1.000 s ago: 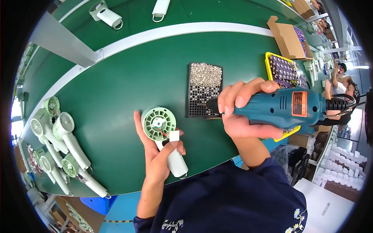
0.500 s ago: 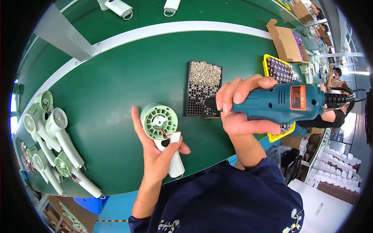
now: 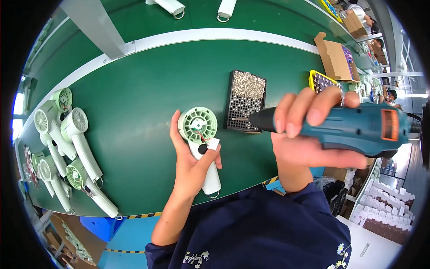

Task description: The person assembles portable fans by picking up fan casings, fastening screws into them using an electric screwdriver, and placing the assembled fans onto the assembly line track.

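Right hand (image 3: 295, 145) grips driver (image 3: 354, 127), left hand (image 3: 190, 172) holds fan (image 3: 198, 123); if the bit (image 3: 240, 119) slips, the tray (image 3: 242, 129) may spill screws (image 3: 248, 84).

My left hand (image 3: 190, 170), wrapped round a fan (image 3: 197, 125), could slide left over bare table (image 3: 136, 143) until the heaped fans (image 3: 86, 152) block it. Ahead, I have room up to the white rail (image 3: 215, 35), with a post (image 3: 96, 29) at far left. Only a narrow lane separates my fan from the screw tray (image 3: 230, 99). Rightward, the driver (image 3: 358, 127) in my right hand (image 3: 295, 145) bars the way, partly hiding the yellow tray (image 3: 312, 80).
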`<move>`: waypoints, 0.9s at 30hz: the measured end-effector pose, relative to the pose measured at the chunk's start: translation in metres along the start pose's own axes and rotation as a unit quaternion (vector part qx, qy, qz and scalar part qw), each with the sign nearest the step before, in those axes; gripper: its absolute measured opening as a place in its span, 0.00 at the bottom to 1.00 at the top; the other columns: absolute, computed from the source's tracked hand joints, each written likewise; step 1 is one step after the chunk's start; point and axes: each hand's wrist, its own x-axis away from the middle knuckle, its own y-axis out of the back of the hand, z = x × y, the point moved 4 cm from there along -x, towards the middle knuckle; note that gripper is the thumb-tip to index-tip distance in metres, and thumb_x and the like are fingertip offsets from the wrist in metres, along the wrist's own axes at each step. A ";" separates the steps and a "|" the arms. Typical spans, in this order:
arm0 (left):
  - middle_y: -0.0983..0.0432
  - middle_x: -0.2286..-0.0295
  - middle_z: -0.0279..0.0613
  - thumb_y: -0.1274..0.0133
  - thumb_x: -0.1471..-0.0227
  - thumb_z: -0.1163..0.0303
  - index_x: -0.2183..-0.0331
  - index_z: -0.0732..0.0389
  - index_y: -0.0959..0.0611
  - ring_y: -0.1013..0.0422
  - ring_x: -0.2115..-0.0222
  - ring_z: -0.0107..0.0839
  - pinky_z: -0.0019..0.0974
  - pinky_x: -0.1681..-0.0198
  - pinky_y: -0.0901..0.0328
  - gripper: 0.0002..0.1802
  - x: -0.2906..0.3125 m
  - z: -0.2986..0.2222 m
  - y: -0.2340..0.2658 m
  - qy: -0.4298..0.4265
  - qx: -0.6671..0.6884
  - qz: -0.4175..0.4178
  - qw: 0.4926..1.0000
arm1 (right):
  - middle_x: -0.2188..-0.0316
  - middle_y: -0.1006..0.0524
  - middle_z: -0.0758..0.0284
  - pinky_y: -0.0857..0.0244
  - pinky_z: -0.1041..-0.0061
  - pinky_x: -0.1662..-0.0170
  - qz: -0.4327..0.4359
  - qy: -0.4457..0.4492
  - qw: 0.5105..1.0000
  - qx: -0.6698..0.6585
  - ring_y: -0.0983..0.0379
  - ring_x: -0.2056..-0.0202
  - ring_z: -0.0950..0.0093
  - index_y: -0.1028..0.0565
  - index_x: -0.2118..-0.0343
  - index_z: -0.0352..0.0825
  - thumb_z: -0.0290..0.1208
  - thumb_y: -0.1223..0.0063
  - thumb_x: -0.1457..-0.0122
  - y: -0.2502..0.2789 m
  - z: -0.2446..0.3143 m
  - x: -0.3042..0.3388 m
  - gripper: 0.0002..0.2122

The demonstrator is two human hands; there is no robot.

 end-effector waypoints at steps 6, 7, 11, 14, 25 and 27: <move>0.31 0.62 0.46 0.52 0.51 0.87 0.37 0.44 0.63 0.31 0.78 0.28 0.33 0.76 0.31 0.52 0.001 -0.002 0.005 0.010 -0.002 -0.002 1.000 | 0.65 0.31 0.66 0.36 0.71 0.76 0.079 0.023 0.996 -0.031 0.33 0.77 0.72 0.41 0.42 0.42 0.73 0.57 0.51 -0.023 -0.022 -0.015 0.42; 0.31 0.63 0.47 0.53 0.51 0.88 0.37 0.47 0.64 0.31 0.77 0.28 0.33 0.75 0.31 0.52 0.001 -0.003 0.004 0.017 0.001 0.001 1.000 | 0.65 0.31 0.66 0.36 0.71 0.76 0.079 0.024 0.996 -0.033 0.33 0.77 0.72 0.41 0.42 0.42 0.73 0.57 0.51 -0.025 -0.024 -0.016 0.42; 0.31 0.64 0.48 0.52 0.51 0.87 0.37 0.47 0.64 0.31 0.77 0.28 0.33 0.75 0.31 0.52 0.000 -0.002 0.004 0.016 0.002 0.004 1.000 | 0.66 0.30 0.66 0.37 0.73 0.78 0.071 0.019 0.996 -0.046 0.33 0.79 0.73 0.41 0.43 0.43 0.75 0.59 0.53 -0.026 -0.039 -0.016 0.43; 0.31 0.64 0.48 0.53 0.51 0.87 0.37 0.47 0.64 0.31 0.77 0.29 0.33 0.75 0.31 0.52 0.001 0.000 0.006 0.008 0.007 0.006 1.000 | 0.67 0.30 0.66 0.37 0.74 0.79 0.068 0.014 0.996 -0.052 0.33 0.80 0.73 0.40 0.43 0.43 0.76 0.60 0.55 -0.028 -0.051 -0.012 0.44; 0.29 0.65 0.49 0.52 0.47 0.83 0.37 0.48 0.68 0.27 0.74 0.30 0.35 0.72 0.27 0.51 0.002 -0.004 0.006 0.018 0.001 0.008 1.000 | 0.67 0.30 0.67 0.36 0.74 0.79 0.072 0.004 0.997 -0.030 0.33 0.80 0.75 0.40 0.44 0.42 0.76 0.60 0.55 -0.035 -0.050 -0.012 0.44; 0.28 0.65 0.49 0.52 0.46 0.82 0.37 0.49 0.69 0.26 0.73 0.31 0.37 0.71 0.26 0.51 0.002 -0.003 0.013 0.036 0.001 0.003 0.999 | 0.67 0.31 0.67 0.37 0.74 0.79 0.030 0.013 0.999 -0.037 0.34 0.80 0.75 0.40 0.44 0.41 0.74 0.59 0.52 -0.035 -0.041 -0.014 0.42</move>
